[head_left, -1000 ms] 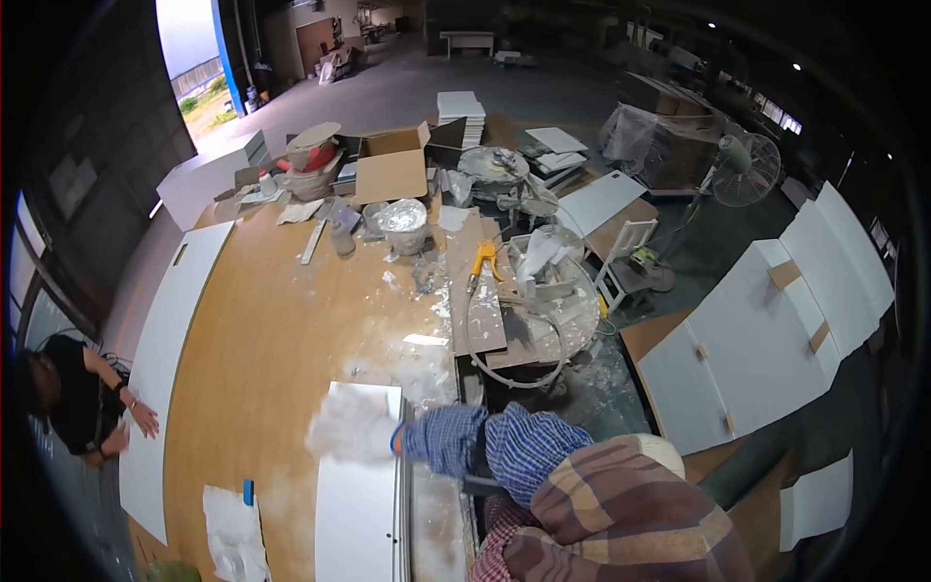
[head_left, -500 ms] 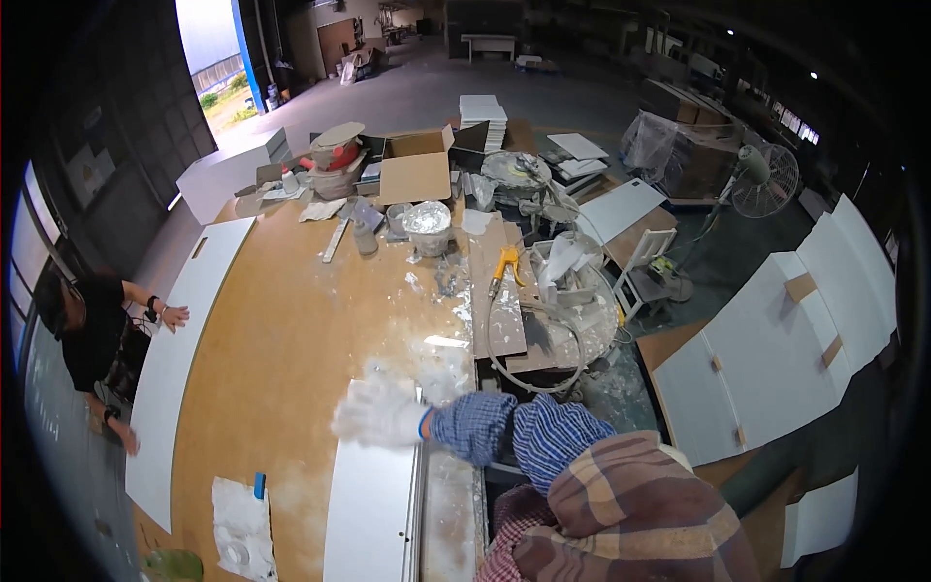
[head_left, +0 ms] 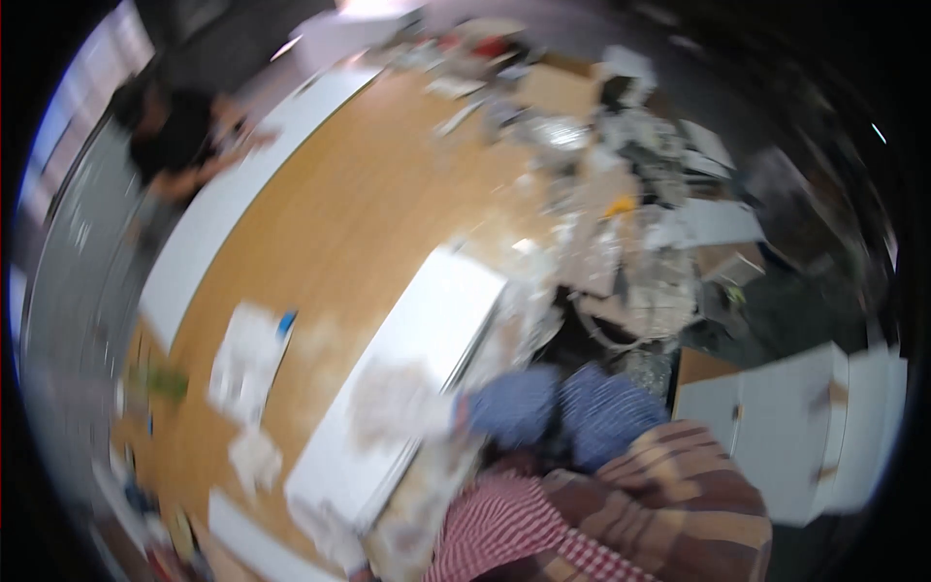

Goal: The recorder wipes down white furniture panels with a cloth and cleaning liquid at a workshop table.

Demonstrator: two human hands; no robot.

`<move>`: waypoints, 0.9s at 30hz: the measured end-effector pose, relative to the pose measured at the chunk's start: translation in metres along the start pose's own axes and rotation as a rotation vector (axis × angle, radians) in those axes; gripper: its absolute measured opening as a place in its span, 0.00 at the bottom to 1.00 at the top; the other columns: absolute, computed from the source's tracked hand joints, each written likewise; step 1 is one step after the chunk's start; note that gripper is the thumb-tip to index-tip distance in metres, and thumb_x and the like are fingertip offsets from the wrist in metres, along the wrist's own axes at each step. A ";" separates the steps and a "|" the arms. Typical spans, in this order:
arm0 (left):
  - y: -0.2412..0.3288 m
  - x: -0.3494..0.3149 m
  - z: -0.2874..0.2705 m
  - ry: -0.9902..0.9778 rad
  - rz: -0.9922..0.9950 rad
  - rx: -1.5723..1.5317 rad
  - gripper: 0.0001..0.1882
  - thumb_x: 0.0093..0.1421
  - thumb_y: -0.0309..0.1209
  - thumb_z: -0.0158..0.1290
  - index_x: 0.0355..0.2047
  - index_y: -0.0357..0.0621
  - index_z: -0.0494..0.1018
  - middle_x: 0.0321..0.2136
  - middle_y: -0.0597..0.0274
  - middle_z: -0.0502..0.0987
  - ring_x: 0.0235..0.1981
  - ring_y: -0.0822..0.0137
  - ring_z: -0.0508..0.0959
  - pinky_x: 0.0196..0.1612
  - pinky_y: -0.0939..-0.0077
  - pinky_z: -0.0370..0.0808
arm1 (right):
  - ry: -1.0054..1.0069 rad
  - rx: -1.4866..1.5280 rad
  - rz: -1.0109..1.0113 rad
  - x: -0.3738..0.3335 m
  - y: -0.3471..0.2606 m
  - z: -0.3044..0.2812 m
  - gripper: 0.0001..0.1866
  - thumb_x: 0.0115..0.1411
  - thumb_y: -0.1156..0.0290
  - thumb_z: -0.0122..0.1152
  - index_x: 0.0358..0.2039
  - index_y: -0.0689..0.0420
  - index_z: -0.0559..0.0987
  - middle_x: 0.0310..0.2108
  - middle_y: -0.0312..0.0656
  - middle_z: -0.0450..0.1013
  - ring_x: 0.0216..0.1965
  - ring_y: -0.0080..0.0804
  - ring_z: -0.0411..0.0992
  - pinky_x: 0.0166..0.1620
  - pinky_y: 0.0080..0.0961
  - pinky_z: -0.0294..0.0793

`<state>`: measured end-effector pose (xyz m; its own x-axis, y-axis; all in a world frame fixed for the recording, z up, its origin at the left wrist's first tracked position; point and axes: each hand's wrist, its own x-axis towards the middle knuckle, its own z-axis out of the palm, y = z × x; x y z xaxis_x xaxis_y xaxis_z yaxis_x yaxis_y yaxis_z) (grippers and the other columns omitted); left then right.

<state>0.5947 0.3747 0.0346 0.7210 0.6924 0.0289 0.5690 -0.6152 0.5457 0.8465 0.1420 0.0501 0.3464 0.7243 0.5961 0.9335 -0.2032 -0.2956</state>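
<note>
A stack of long white panels (head_left: 441, 301) lies on the wooden table, close in front of me. My right hand (head_left: 398, 403), in a dusty white glove below a blue patterned sleeve, rests flat on the top panel, smeared by motion. At the near end of the stack, my left hand (head_left: 330, 535), also in a white glove, touches the panel corner with its fingers stretched out, though blurred. To the left of the stack are a white sheet (head_left: 242, 373) with a small blue block (head_left: 286, 324) on it and a crumpled white cloth (head_left: 255, 459).
Across the table (head_left: 320, 233), a co-worker (head_left: 175, 141) leans over another long white panel (head_left: 208, 233). An open cardboard box (head_left: 561, 89) and a foil-covered tub (head_left: 558, 136) stand at the far end. A yellow air gun (head_left: 621, 206) lies right of them. White boards (head_left: 766, 436) lean at the right.
The view has swung left and blurred. My right hand has slid nearer along the top panel. My left hand has come into view at the near end. The co-worker's hands have come closer together.
</note>
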 end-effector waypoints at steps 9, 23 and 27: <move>-0.001 -0.044 -0.015 0.145 0.021 -0.133 0.29 0.71 0.29 0.50 0.71 0.34 0.63 0.72 0.40 0.62 0.73 0.45 0.63 0.74 0.58 0.58 | -0.345 -0.236 0.060 0.052 -0.003 0.006 0.30 0.67 0.46 0.55 0.64 0.49 0.73 0.60 0.40 0.70 0.64 0.48 0.62 0.67 0.60 0.52; -0.033 -0.077 -0.012 -0.076 -0.247 -0.353 0.66 0.51 0.51 0.72 0.79 0.45 0.43 0.78 0.48 0.50 0.73 0.45 0.63 0.70 0.59 0.67 | -0.706 0.185 -0.434 0.085 -0.099 0.041 0.25 0.67 0.54 0.56 0.62 0.48 0.75 0.56 0.41 0.70 0.59 0.44 0.64 0.66 0.53 0.57; -0.020 -0.061 -0.012 -0.130 -0.268 -0.448 0.63 0.51 0.51 0.71 0.79 0.49 0.45 0.76 0.48 0.54 0.71 0.48 0.66 0.68 0.59 0.70 | -0.431 0.060 -0.225 0.095 -0.120 0.079 0.29 0.68 0.52 0.54 0.67 0.43 0.71 0.58 0.41 0.70 0.60 0.47 0.64 0.67 0.54 0.55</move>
<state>0.5345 0.3487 0.0321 0.6329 0.7330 -0.2492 0.5360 -0.1826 0.8242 0.7596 0.2872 0.0832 0.0550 0.9552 0.2908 0.9693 0.0189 -0.2451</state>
